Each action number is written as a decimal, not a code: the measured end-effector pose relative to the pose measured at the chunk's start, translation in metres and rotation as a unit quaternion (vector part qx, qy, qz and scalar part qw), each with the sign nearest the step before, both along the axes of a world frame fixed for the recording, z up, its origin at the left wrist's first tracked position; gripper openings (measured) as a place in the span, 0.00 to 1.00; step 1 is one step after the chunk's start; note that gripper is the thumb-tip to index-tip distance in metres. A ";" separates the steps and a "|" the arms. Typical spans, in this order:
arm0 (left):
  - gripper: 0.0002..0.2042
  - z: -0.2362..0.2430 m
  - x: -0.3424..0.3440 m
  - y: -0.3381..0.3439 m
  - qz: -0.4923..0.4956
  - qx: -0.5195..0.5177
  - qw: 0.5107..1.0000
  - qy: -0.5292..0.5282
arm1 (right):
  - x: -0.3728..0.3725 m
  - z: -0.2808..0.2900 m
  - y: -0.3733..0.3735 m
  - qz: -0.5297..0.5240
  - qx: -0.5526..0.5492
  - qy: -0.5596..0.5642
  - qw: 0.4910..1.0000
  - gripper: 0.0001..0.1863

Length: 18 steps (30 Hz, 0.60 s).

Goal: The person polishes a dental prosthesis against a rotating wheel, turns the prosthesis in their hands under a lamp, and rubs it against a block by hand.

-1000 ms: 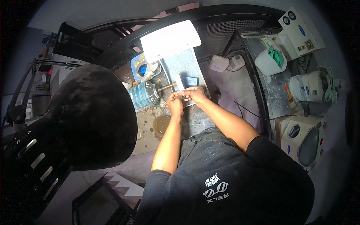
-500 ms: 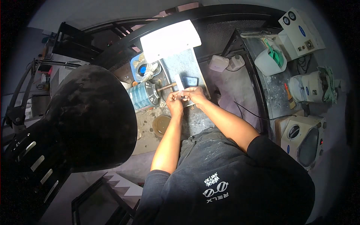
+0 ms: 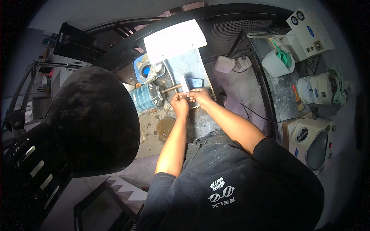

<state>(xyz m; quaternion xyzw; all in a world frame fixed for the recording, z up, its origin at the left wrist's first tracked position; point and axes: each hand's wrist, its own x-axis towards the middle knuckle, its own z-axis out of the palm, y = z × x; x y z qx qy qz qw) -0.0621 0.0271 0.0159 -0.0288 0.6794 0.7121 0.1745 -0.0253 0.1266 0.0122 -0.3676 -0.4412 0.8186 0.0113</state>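
Note:
Both my hands meet over a grey work slab. My left hand and my right hand pinch together on a small white flat piece that sticks up from my fingers. The piece's top sits at the tip of a brown spindle, which juts from a round bluish motor to the left. A small blue object lies just right of the piece. What my fingers hold below the white piece is hidden.
A big black lamp shade fills the left. A bright white panel lies beyond the slab, a brown bowl near my left forearm. White machines, a white jug and cup-like containers stand at the right.

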 end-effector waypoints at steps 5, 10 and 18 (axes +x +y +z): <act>0.04 0.000 -0.006 0.004 -0.008 -0.008 1.000 -0.029 | -0.004 -0.003 0.002 -0.008 -0.004 -0.023 1.000 0.05; 0.04 0.009 -0.003 0.000 -0.012 0.020 0.997 -0.070 | -0.001 -0.001 0.000 -0.013 0.011 -0.022 1.000 0.02; 0.04 0.019 -0.010 0.003 -0.025 -0.020 0.996 -0.088 | -0.002 0.009 0.003 0.006 -0.008 -0.055 0.998 0.04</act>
